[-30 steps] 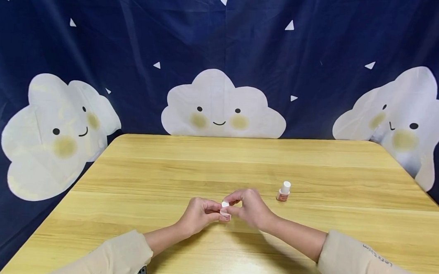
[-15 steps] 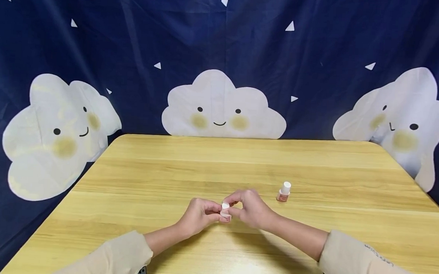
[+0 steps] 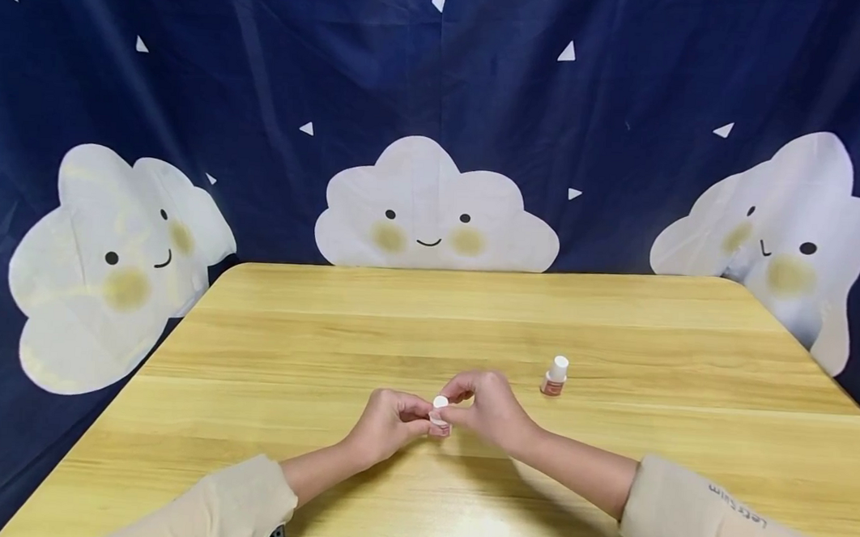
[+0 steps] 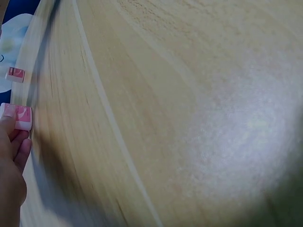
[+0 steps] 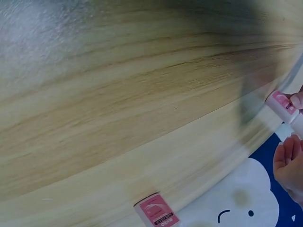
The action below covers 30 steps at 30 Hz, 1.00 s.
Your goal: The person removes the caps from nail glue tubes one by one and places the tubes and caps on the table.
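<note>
Left grip [image 3: 387, 424] narrow, pinching small pink-labelled bottle [image 3: 439, 430] by its body; right grip [image 3: 491, 410] narrow, pinching white cap [image 3: 441, 401]. Bottle between both, rightward of left grip, leftward of right, long axis upright, cap on top. Second bottle [image 3: 554, 378] upright on bench [image 3: 310, 327], farther off, nearer right grip. Versus half second ago: hands, bottles practically unchanged.

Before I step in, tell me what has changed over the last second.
Nothing has visibly moved, and nothing was taken hold of or let go. The left hand still holds the near bottle, with the right hand at its white cap. The other bottle stays upright on the table.
</note>
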Each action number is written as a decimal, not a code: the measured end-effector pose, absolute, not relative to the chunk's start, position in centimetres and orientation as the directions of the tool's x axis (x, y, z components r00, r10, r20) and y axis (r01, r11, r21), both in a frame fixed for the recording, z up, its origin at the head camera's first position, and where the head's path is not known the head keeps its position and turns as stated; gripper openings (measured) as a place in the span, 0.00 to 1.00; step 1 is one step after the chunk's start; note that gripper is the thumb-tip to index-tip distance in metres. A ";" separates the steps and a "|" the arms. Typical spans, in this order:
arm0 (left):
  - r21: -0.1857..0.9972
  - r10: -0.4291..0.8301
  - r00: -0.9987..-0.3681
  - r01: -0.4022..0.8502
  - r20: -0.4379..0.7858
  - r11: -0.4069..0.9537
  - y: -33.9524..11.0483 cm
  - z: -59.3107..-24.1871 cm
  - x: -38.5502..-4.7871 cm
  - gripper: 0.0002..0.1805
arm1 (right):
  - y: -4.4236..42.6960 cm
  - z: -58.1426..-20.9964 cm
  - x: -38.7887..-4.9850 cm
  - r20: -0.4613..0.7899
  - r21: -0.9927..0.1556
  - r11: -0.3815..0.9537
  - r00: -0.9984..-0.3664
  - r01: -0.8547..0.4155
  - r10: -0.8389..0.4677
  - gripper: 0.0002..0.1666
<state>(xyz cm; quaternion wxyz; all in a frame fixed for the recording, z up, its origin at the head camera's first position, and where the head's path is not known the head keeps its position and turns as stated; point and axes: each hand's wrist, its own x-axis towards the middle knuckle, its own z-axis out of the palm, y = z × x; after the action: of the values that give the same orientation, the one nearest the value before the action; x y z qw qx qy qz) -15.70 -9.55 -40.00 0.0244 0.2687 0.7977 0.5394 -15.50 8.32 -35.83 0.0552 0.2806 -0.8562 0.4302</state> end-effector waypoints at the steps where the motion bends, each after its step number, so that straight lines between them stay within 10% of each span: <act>1: 0.876 0.450 -0.859 0.395 0.245 0.276 -9.5 -40.0 -15.7 0.08 | 8.3 -35.8 -15.5 0.338 -0.705 0.476 -0.839 -0.525 -0.426 0.04; 30: 0.870 0.493 -0.830 0.424 0.261 0.253 -9.7 -40.0 -15.6 0.10 | 8.8 -35.3 -15.5 0.274 -0.701 0.457 -0.798 -0.547 -0.536 0.02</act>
<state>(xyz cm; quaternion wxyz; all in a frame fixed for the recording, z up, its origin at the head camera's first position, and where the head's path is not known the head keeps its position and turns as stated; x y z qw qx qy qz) -15.60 -9.73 -39.98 0.0321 0.2896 0.7909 0.5381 -15.53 8.78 -35.26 0.0067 0.3175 -0.8534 0.4133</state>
